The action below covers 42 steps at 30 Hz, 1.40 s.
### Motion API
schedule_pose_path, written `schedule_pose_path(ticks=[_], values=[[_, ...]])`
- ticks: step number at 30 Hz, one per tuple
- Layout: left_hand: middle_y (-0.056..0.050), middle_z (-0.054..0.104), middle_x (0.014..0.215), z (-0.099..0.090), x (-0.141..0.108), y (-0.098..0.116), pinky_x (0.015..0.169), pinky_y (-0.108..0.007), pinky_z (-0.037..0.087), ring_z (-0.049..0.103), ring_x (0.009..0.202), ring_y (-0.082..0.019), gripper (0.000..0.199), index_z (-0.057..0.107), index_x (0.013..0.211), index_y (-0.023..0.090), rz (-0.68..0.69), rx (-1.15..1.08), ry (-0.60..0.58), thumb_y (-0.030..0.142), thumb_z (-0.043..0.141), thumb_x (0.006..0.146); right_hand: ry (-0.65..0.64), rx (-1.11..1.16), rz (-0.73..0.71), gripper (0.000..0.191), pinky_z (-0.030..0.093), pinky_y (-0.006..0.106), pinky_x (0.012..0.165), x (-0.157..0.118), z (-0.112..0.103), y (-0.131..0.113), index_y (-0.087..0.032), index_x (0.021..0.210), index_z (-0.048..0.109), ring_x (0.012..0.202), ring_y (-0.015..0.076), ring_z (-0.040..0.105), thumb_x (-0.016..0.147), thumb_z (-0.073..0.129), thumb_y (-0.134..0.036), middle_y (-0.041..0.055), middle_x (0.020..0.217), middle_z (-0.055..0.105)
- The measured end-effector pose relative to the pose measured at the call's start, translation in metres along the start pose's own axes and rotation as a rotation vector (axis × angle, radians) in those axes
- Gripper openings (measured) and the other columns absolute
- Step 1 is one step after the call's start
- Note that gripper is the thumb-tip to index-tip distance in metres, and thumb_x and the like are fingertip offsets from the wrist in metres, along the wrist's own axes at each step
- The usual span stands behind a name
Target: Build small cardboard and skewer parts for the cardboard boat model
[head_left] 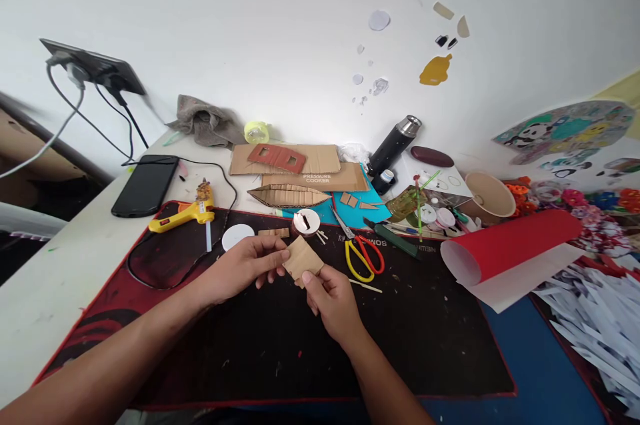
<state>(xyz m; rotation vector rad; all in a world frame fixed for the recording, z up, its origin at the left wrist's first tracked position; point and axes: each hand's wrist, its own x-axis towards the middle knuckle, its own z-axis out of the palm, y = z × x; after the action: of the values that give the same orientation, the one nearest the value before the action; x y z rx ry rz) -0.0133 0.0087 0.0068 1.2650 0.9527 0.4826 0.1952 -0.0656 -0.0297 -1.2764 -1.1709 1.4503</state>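
Between my two hands is a small tan cardboard piece, held over the dark mat. My left hand pinches its left edge between thumb and fingers. On its lower right, my right hand grips it with the thumb on top. Just behind the hands stand a small tub with a white rim and a round white lid. A cardboard boat shape lies farther back. Scissors with one yellow and one red handle rest to the right of my hands.
On the left are a yellow glue gun with its cord and a black phone. Cardboard sheets, a red cut-out piece and a black flask are at the back. A red paper roll and paper strips lie right.
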Motion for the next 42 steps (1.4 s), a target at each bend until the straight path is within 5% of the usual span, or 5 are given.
schedule_pose_path(ticks=[5,14,21,32,42], values=[[0.005,0.049,0.060,-0.003,-0.003,0.001,0.049,-0.023,0.032,0.041,0.052,-0.011,0.047,0.068,0.089,0.021,-0.022,0.054,0.011,0.067,0.066,0.091,-0.063,-0.051,-0.026,0.047,0.029,0.024,0.045,-0.001,-0.001,0.000,-0.018,0.087,0.071,0.048,0.0104,0.039,0.097,0.067,-0.064,-0.0053,0.059,0.048],[0.005,0.052,0.067,0.004,-0.004,0.005,0.053,-0.023,0.036,0.047,0.057,-0.011,0.048,0.060,0.077,0.021,-0.019,0.114,-0.048,0.067,0.072,0.084,-0.001,0.038,0.010,0.050,0.028,0.023,0.044,0.004,-0.003,-0.003,-0.021,0.083,0.063,0.052,0.0103,0.037,0.092,0.071,-0.070,-0.0048,0.066,0.046],[0.004,0.058,0.057,0.012,0.000,-0.002,0.046,-0.022,0.036,0.053,0.051,-0.013,0.052,0.062,0.084,0.021,-0.094,-0.080,0.000,0.071,0.076,0.079,0.113,0.014,-0.005,0.044,0.021,0.023,0.044,0.010,0.001,-0.009,-0.022,0.077,0.059,0.049,0.0096,0.030,0.092,0.072,-0.061,-0.0077,0.058,0.039],[0.005,0.054,0.068,0.024,0.001,-0.012,0.050,-0.020,0.033,0.046,0.055,-0.008,0.052,0.068,0.088,0.019,-0.092,-0.293,0.231,0.064,0.087,0.070,0.144,0.099,-0.002,0.045,0.021,0.023,0.043,0.015,0.009,-0.013,-0.023,0.076,0.055,0.044,0.0078,0.029,0.089,0.075,-0.061,-0.0106,0.054,0.036],[0.006,0.053,0.058,0.021,-0.001,-0.009,0.047,-0.023,0.036,0.048,0.051,-0.012,0.049,0.063,0.086,0.020,-0.045,-0.053,0.155,0.068,0.075,0.081,0.129,0.171,0.007,0.043,0.022,0.023,0.042,0.016,0.009,-0.009,-0.023,0.080,0.055,0.046,0.0079,0.029,0.089,0.074,-0.061,-0.0102,0.058,0.037]])
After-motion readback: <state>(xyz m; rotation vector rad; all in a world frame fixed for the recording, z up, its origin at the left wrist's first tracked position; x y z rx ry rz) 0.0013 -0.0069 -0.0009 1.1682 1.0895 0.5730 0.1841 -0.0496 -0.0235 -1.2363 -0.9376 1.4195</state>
